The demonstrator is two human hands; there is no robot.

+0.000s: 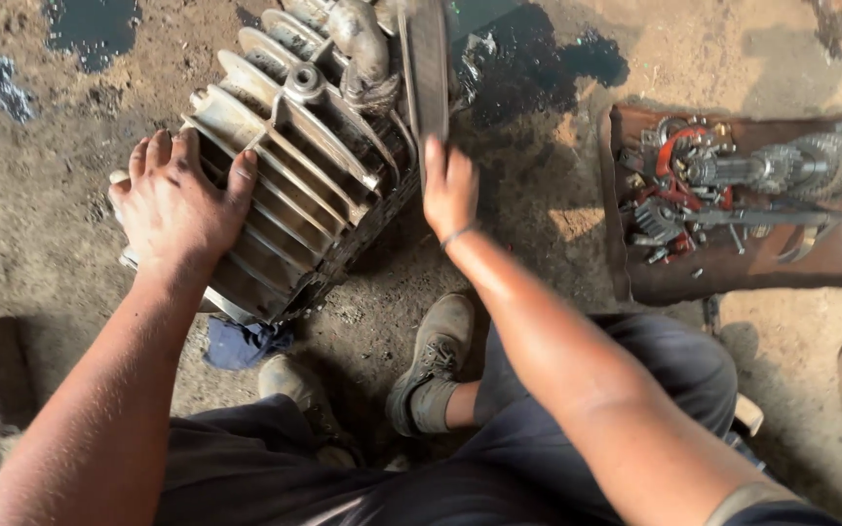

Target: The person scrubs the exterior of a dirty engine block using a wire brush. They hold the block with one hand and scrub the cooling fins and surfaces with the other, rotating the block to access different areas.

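A dirty finned metal engine block (304, 166) lies tilted on the dirt floor at upper centre. My left hand (179, 200) presses flat on its left side, fingers spread over the fins. My right hand (448, 190) rests against the block's right edge, touching a long flat metal strip (429, 68) that runs up out of view. Whether the fingers wrap the strip is hidden. A thin band sits on my right wrist.
A rusty metal tray (830, 263) at right holds gear shafts, cogs and red parts (733, 175). Dark oil stains (538, 58) mark the ground above. A blue rag (241, 343) lies under the block. My shoes (431, 356) and dark trousers fill the lower frame.
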